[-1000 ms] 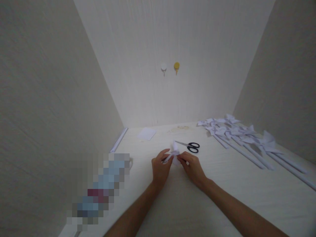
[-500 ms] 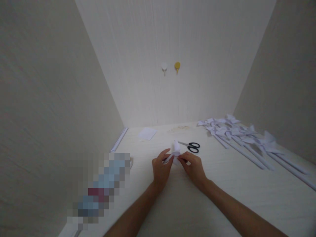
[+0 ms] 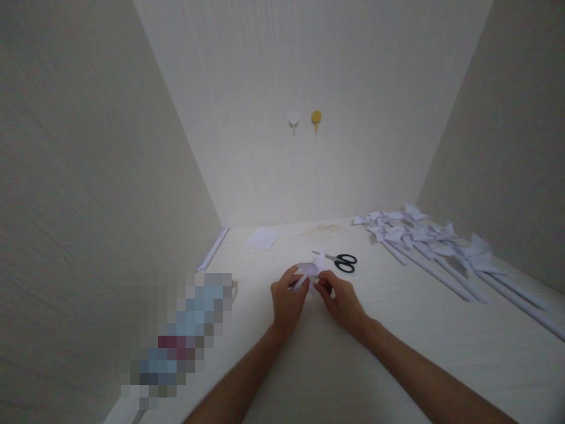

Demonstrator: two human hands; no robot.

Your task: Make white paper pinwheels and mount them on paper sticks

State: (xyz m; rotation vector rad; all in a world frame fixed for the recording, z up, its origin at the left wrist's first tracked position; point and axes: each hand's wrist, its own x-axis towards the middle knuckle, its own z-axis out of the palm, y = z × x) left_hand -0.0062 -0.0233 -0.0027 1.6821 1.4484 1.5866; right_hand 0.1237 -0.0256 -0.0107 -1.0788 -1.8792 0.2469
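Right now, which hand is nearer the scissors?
Right. The right hand sits just below the scissors; the left hand is farther left, both pinching the folded paper.

White folded paper [image 3: 312, 272], black-handled scissors [image 3: 341, 261], white pinwheels [image 3: 424, 235], one white [image 3: 293, 121] and one yellow wall hook [image 3: 316, 117].

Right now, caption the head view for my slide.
Both hands, left hand and right hand, pinch a small white folded paper piece beside black-handled scissors.
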